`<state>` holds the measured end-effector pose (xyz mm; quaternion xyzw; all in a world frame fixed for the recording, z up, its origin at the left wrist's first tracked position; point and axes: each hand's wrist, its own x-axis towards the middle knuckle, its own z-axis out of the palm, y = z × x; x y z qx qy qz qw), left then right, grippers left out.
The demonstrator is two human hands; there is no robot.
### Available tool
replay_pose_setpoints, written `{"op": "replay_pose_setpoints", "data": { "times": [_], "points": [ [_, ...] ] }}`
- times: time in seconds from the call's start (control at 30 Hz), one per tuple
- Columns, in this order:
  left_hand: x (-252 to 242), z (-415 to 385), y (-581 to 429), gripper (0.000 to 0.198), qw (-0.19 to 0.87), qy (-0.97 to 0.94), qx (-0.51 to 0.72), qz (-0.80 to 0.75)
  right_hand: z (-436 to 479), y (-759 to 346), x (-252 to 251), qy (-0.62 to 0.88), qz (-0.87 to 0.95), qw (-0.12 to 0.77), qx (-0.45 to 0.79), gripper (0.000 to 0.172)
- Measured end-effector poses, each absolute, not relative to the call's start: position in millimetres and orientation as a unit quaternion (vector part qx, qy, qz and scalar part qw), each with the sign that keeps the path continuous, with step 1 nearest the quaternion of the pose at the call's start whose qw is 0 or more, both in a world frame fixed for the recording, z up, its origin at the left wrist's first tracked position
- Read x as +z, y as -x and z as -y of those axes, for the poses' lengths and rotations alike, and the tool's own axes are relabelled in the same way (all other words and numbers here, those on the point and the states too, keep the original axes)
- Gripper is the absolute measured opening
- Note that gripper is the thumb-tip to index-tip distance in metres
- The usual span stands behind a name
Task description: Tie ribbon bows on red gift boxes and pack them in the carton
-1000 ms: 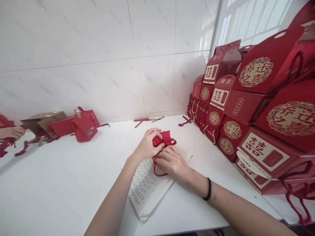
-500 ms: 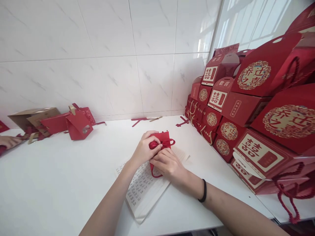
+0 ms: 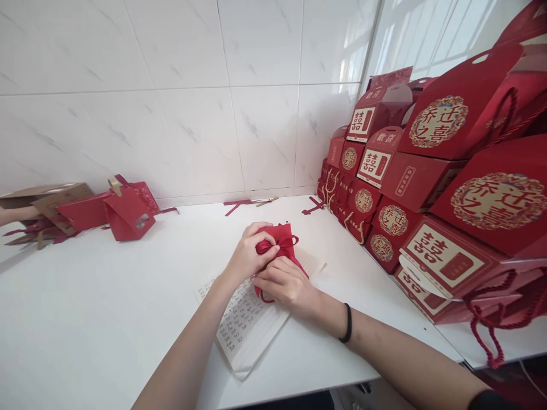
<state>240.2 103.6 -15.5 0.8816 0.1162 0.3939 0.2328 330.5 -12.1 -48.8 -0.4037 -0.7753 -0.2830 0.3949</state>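
Note:
A small red gift box (image 3: pixel 281 232) lies on a handwritten sheet of paper (image 3: pixel 239 341), partly covered by both hands. Across it runs a red ribbon (image 3: pixel 287 245), with loops standing out on either side of a knot. My left hand (image 3: pixel 251 253) is closed, its thumb and forefinger pinching the ribbon by the knot. Just below, my right hand (image 3: pixel 288 287) has its fingers bent together against the ribbon and the box; its fingertips are partly hidden. A red cord handle (image 3: pixel 265 297) shows under the right hand.
Stacked red gift boxes (image 3: pixel 440 125) with cord handles fill the right side. At the left, near another person's arm (image 3: pixel 19 215), stand a red box (image 3: pixel 128 213) and brown cardboard (image 3: pixel 51 208). Ribbon pieces (image 3: pixel 239 204) lie along the tiled wall (image 3: pixel 188 136).
The right-side ribbon loop looks smaller, and a ribbon tail now trails down to the right. Both hands stay at the knot. The other person's arm has shifted; the view has moved slightly.

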Motion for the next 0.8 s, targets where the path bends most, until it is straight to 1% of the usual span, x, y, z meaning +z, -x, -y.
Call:
{"op": "replay_pose_setpoints", "data": {
  "times": [0.2, 0.27, 0.33, 0.37, 0.43, 0.5, 0.6, 0.67, 0.8],
  "points": [
    [-13.8, -101.4, -240.0, 0.006, 0.243, -0.880, 0.389, -0.124, 11.5, -324.4, -49.9, 0.390, 0.790, 0.380, -0.282, 0.021],
    [-13.7, -101.6, -240.2, 0.006, 0.241, -0.880, 0.389, -0.127, 13.3, -327.3, -44.8, 0.375, 0.789, 0.397, -0.281, 0.018],
    [-13.8, -101.8, -239.9, 0.007, 0.239, -0.880, 0.392, -0.123, 16.2, -337.1, -37.1, 0.352, 0.781, 0.428, -0.288, 0.022],
    [-13.8, -101.9, -239.5, 0.007, 0.238, -0.880, 0.392, -0.120, 17.6, -344.6, -33.1, 0.355, 0.768, 0.447, -0.292, 0.021],
    [-13.6, -101.6, -238.4, 0.007, 0.235, -0.884, 0.388, -0.111, 19.5, -362.9, -26.8, 0.401, 0.724, 0.485, -0.283, 0.019],
    [-13.3, -101.0, -237.0, 0.006, 0.231, -0.889, 0.382, -0.105, 18.9, -381.4, -24.2, 0.463, 0.685, 0.505, -0.247, 0.023],
    [-12.9, -100.7, -236.0, 0.006, 0.229, -0.892, 0.376, -0.103, 14.1, -399.4, -27.0, 0.499, 0.691, 0.492, -0.175, 0.027],
    [-12.8, -101.0, -236.0, 0.005, 0.232, -0.892, 0.373, -0.105, 10.2, -402.7, -30.8, 0.503, 0.695, 0.494, -0.141, 0.022],
    [-13.0, -101.7, -236.3, 0.005, 0.233, -0.892, 0.372, -0.106, 6.2, -399.5, -34.9, 0.510, 0.667, 0.532, -0.109, 0.007]
  ]
}}
